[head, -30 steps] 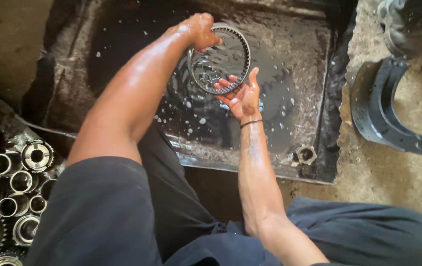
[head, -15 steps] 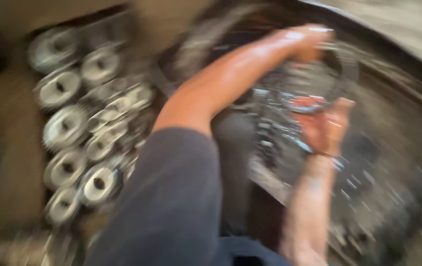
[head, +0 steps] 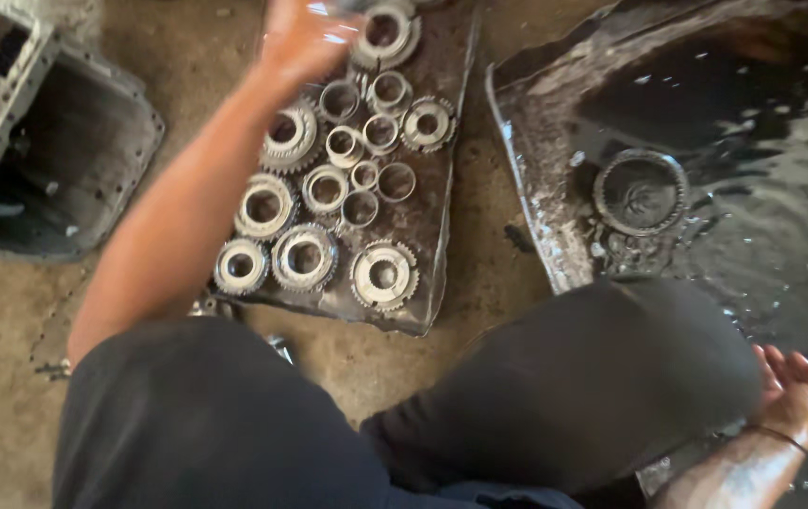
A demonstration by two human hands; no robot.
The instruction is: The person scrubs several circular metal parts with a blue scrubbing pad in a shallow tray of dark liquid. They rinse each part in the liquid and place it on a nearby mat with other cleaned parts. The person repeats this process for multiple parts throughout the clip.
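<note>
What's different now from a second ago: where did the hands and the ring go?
The left hand has swung from the wash tray to the far end of the sheet of gears. It is blurred, so whether it holds the toothed ring is unclear. The right hand has let go, open at the tray's near edge. The gears lie as before.

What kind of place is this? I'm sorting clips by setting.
Probably a vehicle repair workshop: cleaned gears laid out on a metal sheet, an open gearbox housing, and a tray of dark wash fluid on a dirt floor.

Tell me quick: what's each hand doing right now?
Left hand: blurred over the gears; grip cannot be told.
Right hand: open, empty, by the dark wash tray.
</note>
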